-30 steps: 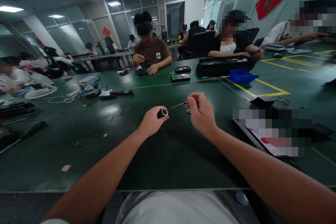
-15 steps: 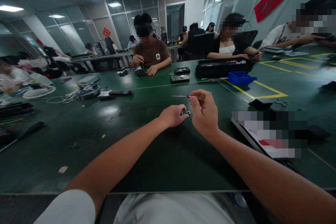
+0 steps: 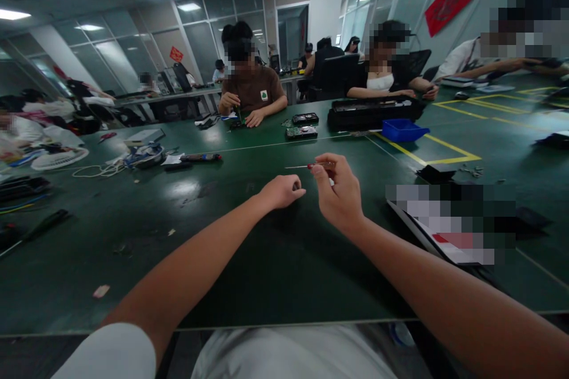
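My right hand point(image 3: 340, 194) is closed round the handle of a thin screwdriver point(image 3: 299, 167), raised above the green table. Its slim metal shaft points left, and a red collar shows at the fingertips. A small pale bit point(image 3: 331, 182) is visible between the fingers and palm of that hand; what it is I cannot make out. Just left of it, my left hand point(image 3: 283, 190) hovers low over the table with fingers curled toward the thumb. Something dark shows inside the curl, too hidden to name. The two hands are apart.
A blue tray point(image 3: 403, 130) and a long black casing point(image 3: 376, 113) stand beyond my right hand. Hard drives point(image 3: 302, 132) lie ahead. A pixelated white item point(image 3: 444, 237) is at right, a dark pen-like tool point(image 3: 200, 158) at left. Co-workers sit across the table.
The small round metal part seen at my left fingertips earlier no longer shows there. My left hand has drawn slightly away from the right. The screwdriver stays in my right hand; the view has shifted slightly.
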`<state>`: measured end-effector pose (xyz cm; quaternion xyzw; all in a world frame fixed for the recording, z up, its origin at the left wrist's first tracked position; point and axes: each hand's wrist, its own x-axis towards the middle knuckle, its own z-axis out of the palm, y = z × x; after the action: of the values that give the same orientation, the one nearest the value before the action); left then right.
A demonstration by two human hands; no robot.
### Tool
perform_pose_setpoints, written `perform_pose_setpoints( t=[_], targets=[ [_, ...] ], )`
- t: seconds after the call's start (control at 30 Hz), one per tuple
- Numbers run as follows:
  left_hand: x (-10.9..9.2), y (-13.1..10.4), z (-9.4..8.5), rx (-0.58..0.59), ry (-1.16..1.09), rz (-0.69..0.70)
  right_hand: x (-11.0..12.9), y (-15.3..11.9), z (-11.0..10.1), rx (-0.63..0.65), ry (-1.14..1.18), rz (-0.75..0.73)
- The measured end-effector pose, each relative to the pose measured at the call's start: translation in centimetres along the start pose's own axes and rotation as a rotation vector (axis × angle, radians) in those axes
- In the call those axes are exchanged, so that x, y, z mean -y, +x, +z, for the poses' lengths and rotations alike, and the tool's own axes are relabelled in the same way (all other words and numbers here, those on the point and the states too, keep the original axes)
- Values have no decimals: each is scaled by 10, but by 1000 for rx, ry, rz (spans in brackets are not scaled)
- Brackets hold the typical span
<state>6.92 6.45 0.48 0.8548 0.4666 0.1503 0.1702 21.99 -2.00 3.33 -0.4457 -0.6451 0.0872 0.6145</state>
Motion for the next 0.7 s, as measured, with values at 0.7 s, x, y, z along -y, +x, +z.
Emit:
perform_pose_setpoints(
  t=[0.7],
  targets=[
    [158, -193, -164, -999, -1051, -839, -2, -4, 5, 183, -7, 39]
  ],
)
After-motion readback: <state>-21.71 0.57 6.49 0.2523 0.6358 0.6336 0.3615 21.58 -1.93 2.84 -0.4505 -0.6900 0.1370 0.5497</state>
